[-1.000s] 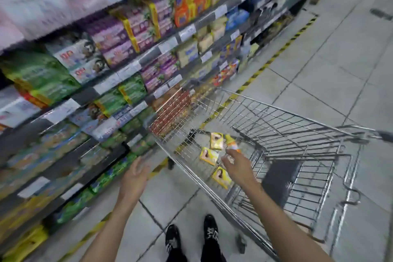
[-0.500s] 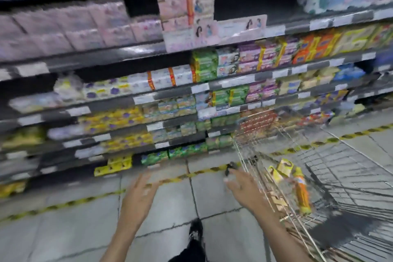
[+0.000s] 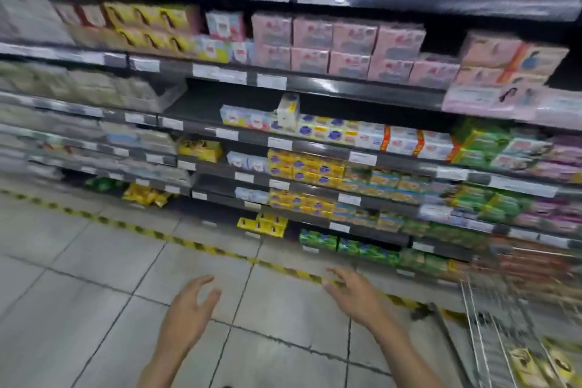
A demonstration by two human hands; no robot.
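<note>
My left hand (image 3: 189,309) and my right hand (image 3: 356,296) hover low over the tiled floor, fingers spread and relaxed, holding nothing. Both point toward the store shelving (image 3: 315,85) ahead, which carries rows of small soap boxes: pink boxes (image 3: 340,44) high up, yellow and purple boxes (image 3: 302,167) lower down, green boxes (image 3: 485,142) to the right. A wire shopping cart (image 3: 482,324) stands at the bottom right, beside my right forearm. Yellow packets (image 3: 535,365) lie inside it.
A yellow and black striped line (image 3: 189,239) runs along the floor in front of the shelving. Grey floor tiles (image 3: 78,309) spread to the left. Price labels line each shelf edge. The picture is blurred by motion.
The view has swung left from the cart to the shelving. My right hand has come out of the cart, where it left a bottle, and now hangs free. My left hand stays open.
</note>
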